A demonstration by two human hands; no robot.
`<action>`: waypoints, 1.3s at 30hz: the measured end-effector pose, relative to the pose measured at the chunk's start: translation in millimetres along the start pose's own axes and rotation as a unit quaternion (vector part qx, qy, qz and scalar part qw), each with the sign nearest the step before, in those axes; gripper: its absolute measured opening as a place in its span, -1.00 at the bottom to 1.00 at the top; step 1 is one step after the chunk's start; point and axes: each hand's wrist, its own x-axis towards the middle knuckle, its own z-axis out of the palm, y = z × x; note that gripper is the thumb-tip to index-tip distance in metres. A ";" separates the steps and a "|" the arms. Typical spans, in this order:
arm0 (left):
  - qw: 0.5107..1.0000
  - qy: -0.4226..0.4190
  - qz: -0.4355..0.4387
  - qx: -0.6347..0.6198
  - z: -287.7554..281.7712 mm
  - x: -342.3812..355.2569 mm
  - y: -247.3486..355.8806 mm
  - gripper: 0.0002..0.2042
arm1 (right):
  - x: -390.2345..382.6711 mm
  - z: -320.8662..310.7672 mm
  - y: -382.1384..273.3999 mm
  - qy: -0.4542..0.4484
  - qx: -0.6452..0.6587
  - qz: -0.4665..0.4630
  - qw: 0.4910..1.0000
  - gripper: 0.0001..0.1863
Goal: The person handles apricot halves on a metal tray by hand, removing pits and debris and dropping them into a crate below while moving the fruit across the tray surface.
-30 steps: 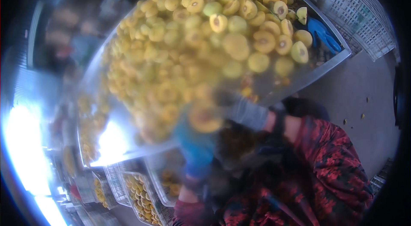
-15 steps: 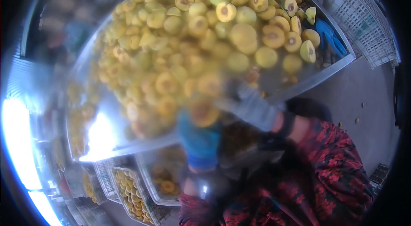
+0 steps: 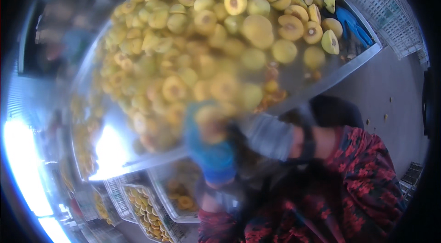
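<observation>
My left hand (image 3: 209, 146), in a blue glove, is at the near edge of a metal table (image 3: 337, 74). Its fingers are wrapped round a halved yellow peach (image 3: 211, 123), blurred in the picture. Close against it on the right is my right hand (image 3: 262, 135), in a grey glove with dark fingers. Those fingers are smeared, and I cannot see whether they grip anything. Beyond both hands lies a broad heap of peach halves (image 3: 176, 87), several showing a brown pit or hollow. Small orange scraps (image 3: 272, 98) lie on the metal beside my right hand.
A blue glove (image 3: 353, 27) lies in the table's far right corner. White plastic crates (image 3: 383, 8) stand beyond that corner. Below the near edge at left are a crate of halved fruit (image 3: 146, 213) and a pale tub (image 3: 183, 216) with orange pieces.
My right hand has drawn back from over the table, down toward my left hand. My left hand has shifted slightly left, still round the peach half. The view has shifted a little.
</observation>
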 end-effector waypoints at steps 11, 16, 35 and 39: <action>0.991 0.061 -0.065 -0.100 9.3 -9.8 -10.1 -0.77 | 1.5 18.9 21.9 0.024 -0.177 -0.120 0.976 -0.73; 0.986 0.054 -0.052 -0.151 12.0 -8.4 -2.8 -0.75 | 10.7 45.6 54.3 0.083 -0.047 -0.182 0.979 -0.76; 0.999 0.031 -0.032 -0.028 21.2 -5.1 4.2 -0.80 | 36.7 83.8 69.1 0.114 0.121 -0.216 0.962 -0.82; 1.000 -0.023 0.014 -0.012 5.2 -4.0 -15.3 -0.73 | 26.0 78.2 74.7 0.046 0.074 -0.242 0.966 -0.76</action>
